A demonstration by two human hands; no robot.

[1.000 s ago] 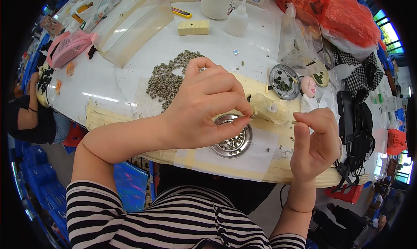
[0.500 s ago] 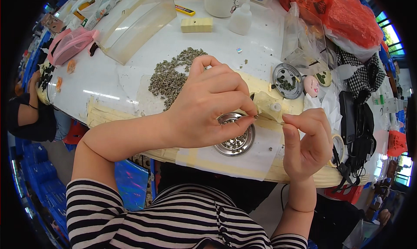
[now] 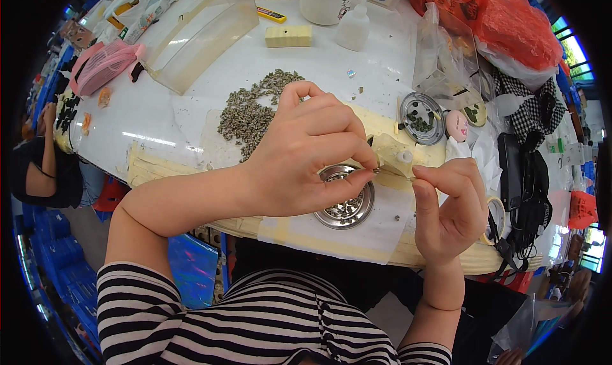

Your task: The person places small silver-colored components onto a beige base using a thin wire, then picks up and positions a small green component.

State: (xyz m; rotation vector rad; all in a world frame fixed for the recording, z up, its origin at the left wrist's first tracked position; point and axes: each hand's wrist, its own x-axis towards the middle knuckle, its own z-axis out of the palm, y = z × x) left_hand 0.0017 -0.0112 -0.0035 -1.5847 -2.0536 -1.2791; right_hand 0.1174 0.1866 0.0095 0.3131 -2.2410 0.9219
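Observation:
My left hand (image 3: 312,151) is closed in a pinch, thumb and forefinger pressed on a tiny metal part (image 3: 376,171). Facing it, my right hand (image 3: 452,202) pinches a thin, pin-like piece whose exact kind is too small to make out. Below my left fingers stands a round steel dish (image 3: 365,217) with small metal parts in it, partly covered by the hand. Behind the left hand spreads a pile of small grey metal parts (image 3: 245,120). Just beyond the fingertips sits a pale yellowish block with a white nozzle-like tip (image 3: 404,156).
A round clear dish (image 3: 417,135) holds dark green pieces at right. Farther back are a white squeeze bottle (image 3: 354,30), a cream block (image 3: 289,37), a yellow cutter (image 3: 271,14) and a red plastic bag (image 3: 516,34). A black pouch with straps (image 3: 529,199) lies right. Another person (image 3: 41,167) sits left.
My right hand has shifted very slightly left; my left hand holds its place. At the lower right, another person's hand and a clear bag have come into view. The person at left has moved an arm.

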